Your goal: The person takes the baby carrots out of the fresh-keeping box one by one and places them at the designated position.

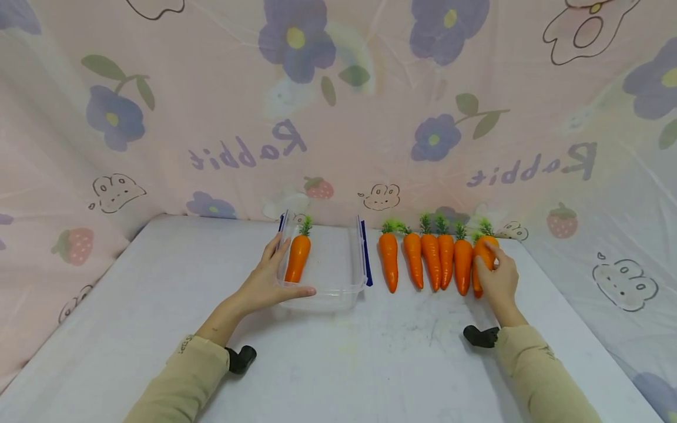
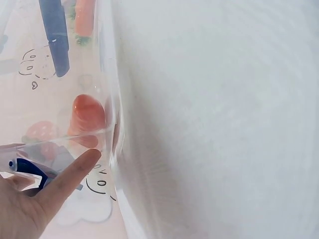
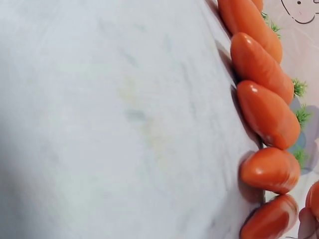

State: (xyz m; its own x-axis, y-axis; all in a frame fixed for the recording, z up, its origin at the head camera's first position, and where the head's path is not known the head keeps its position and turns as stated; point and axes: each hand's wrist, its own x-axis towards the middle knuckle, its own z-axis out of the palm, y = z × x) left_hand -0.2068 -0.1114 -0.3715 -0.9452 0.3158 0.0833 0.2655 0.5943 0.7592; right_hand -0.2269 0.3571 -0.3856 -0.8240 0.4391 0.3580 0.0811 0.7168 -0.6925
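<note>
My left hand (image 1: 262,283) rests against the left side and front corner of a clear plastic container (image 1: 346,289), its fingers along the left wall and its straight thumb along the front. Inside the container lies one carrot (image 1: 299,257) with a green leafy top. At the right end of a row of carrots, my right hand (image 1: 499,281) pinches a carrot (image 1: 486,241), with another carrot (image 1: 478,286) partly hidden below it. Only a fingertip (image 3: 307,224) and part of the held carrot (image 3: 314,199) show in the right wrist view.
Several more carrots lie side by side right of the container, among them the row's leftmost carrot (image 1: 389,261). Blue clips stand out at the container's sides, such as the right clip (image 1: 367,254). A patterned cloth (image 1: 359,147) hangs behind the white table (image 1: 338,364).
</note>
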